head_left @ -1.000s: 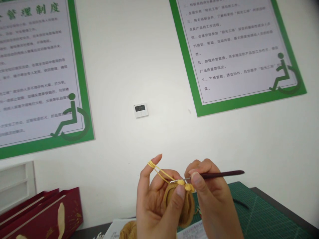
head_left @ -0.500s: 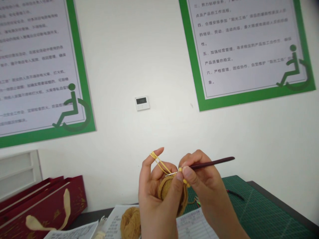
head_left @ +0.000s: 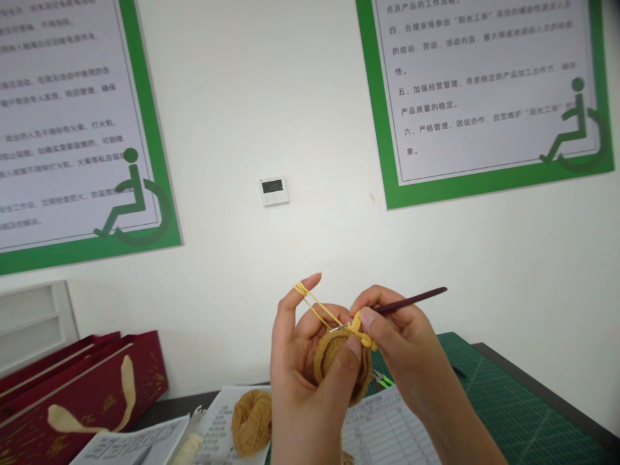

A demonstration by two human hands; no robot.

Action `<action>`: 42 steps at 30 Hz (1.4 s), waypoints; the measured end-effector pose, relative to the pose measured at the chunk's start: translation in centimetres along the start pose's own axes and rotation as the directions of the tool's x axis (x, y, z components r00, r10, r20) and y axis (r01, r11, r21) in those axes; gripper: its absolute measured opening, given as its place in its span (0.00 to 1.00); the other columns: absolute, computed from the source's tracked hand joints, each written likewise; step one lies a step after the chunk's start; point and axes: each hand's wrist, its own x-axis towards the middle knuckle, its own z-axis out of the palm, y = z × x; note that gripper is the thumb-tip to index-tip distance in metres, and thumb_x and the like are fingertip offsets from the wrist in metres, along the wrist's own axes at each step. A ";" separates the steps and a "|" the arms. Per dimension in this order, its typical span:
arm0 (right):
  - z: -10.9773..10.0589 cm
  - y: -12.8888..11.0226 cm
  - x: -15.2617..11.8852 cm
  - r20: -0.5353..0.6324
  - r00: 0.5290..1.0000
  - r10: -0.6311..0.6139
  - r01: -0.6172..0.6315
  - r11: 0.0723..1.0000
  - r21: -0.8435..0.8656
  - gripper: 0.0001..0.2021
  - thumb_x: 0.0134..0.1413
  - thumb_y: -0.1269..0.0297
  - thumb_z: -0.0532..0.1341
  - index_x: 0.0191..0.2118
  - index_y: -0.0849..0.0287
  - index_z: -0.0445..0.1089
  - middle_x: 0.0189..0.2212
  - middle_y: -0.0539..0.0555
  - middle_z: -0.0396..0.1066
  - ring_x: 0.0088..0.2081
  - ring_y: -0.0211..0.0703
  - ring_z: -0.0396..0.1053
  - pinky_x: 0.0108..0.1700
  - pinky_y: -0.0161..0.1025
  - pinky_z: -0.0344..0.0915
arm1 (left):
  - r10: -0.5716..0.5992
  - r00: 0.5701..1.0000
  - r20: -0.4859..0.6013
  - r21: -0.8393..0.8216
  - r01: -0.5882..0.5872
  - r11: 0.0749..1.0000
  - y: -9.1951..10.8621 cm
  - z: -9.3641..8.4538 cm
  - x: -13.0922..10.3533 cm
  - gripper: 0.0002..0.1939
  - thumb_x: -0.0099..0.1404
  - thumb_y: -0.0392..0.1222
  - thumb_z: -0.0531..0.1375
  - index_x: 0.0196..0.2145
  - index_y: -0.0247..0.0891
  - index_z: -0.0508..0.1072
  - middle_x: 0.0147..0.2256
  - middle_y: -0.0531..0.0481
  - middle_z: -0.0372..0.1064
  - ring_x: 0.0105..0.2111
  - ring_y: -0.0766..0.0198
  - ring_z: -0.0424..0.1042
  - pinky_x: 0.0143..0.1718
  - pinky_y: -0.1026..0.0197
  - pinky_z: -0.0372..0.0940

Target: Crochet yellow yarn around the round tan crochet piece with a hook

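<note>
My left hand (head_left: 310, 374) grips a round brown crocheted piece (head_left: 333, 354), its thumb pressed on the front. Yellow yarn (head_left: 317, 302) loops around the raised left index finger and runs down to the hook's tip. Between the thumb and fingers of my right hand (head_left: 400, 329) is a crochet hook (head_left: 411, 300) with a dark handle. Its metal tip lies at the upper edge of the brown piece. Small yellow stitches (head_left: 363, 334) sit along that edge, beside the right thumb. The fingers of both hands partly cover the piece.
A ball of brown yarn (head_left: 252, 423) rests on printed sheets (head_left: 220, 407) left of my hands. Red gift bags (head_left: 92, 394) stand farther left. A green cutting mat (head_left: 513, 400) and green-handled pliers (head_left: 382, 379) lie on the right. Behind is a wall with a thermostat (head_left: 274, 191).
The view has tilted slightly downward. The brown piece has turned a little and shows more yellow stitches. The hook's handle has shifted slightly left and up.
</note>
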 end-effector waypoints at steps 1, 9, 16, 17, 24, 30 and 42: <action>0.0 0.0 0.0 -0.004 1.000 0.005 -0.005 1.000 0.005 0.06 0.57 0.61 0.69 0.32 0.56 0.76 0.24 0.46 0.72 0.27 0.33 0.67 0.30 0.30 0.64 | -0.001 1.000 -0.003 -0.005 0.001 1.000 0.0 0.0 0.0 0.33 0.61 0.34 0.68 0.60 0.51 0.65 0.36 0.51 0.75 0.29 0.65 0.73 0.26 0.67 0.62; 0.3 -0.4 0.1 -0.013 1.000 0.015 -0.014 1.000 0.011 0.08 0.55 0.59 0.69 0.31 0.57 0.76 0.23 0.47 0.71 0.26 0.35 0.65 0.30 0.33 0.62 | 0.000 1.000 0.004 -0.042 0.000 0.999 -0.2 0.1 0.3 0.32 0.60 0.36 0.70 0.59 0.53 0.67 0.34 0.53 0.73 0.26 0.68 0.70 0.26 0.68 0.61; 0.4 -0.5 0.0 -0.021 1.000 0.016 -0.016 1.000 0.003 0.09 0.54 0.58 0.69 0.30 0.57 0.75 0.22 0.46 0.69 0.25 0.35 0.62 0.28 0.33 0.60 | -0.024 0.999 0.024 -0.059 0.025 0.998 -0.2 -0.3 0.4 0.33 0.60 0.35 0.70 0.60 0.51 0.65 0.36 0.52 0.75 0.28 0.67 0.70 0.28 0.68 0.63; 0.4 -0.4 0.0 -0.021 1.000 0.022 -0.022 1.000 0.010 0.09 0.54 0.58 0.69 0.30 0.57 0.75 0.22 0.46 0.69 0.25 0.35 0.63 0.29 0.33 0.60 | -0.028 0.999 0.025 -0.060 0.029 0.998 -0.2 -0.3 0.4 0.34 0.60 0.35 0.70 0.60 0.51 0.65 0.36 0.52 0.75 0.28 0.67 0.70 0.29 0.68 0.64; 0.4 -0.5 0.2 0.009 0.999 0.044 -0.044 0.999 -0.014 0.09 0.57 0.58 0.68 0.30 0.58 0.74 0.25 0.48 0.70 0.28 0.37 0.64 0.32 0.34 0.62 | -0.029 0.999 0.017 -0.068 0.030 0.997 -0.4 -0.4 0.9 0.34 0.59 0.35 0.71 0.60 0.49 0.66 0.36 0.51 0.76 0.29 0.66 0.72 0.31 0.67 0.66; 0.0 -0.1 0.2 0.035 0.997 0.068 -0.068 0.998 0.008 0.09 0.60 0.58 0.67 0.33 0.57 0.74 0.26 0.46 0.69 0.29 0.36 0.65 0.34 0.33 0.62 | -0.039 0.999 0.009 -0.046 0.039 0.998 -0.4 -0.5 1.1 0.34 0.58 0.34 0.71 0.59 0.49 0.67 0.36 0.51 0.76 0.28 0.68 0.72 0.29 0.68 0.65; 0.1 0.0 0.6 0.028 0.998 0.049 -0.048 0.998 -0.036 0.10 0.60 0.57 0.66 0.33 0.58 0.75 0.28 0.48 0.72 0.30 0.35 0.66 0.34 0.31 0.63 | -0.067 0.998 0.017 -0.076 0.068 0.995 -0.4 -0.8 1.5 0.34 0.58 0.31 0.71 0.59 0.48 0.68 0.38 0.50 0.77 0.29 0.68 0.72 0.31 0.68 0.67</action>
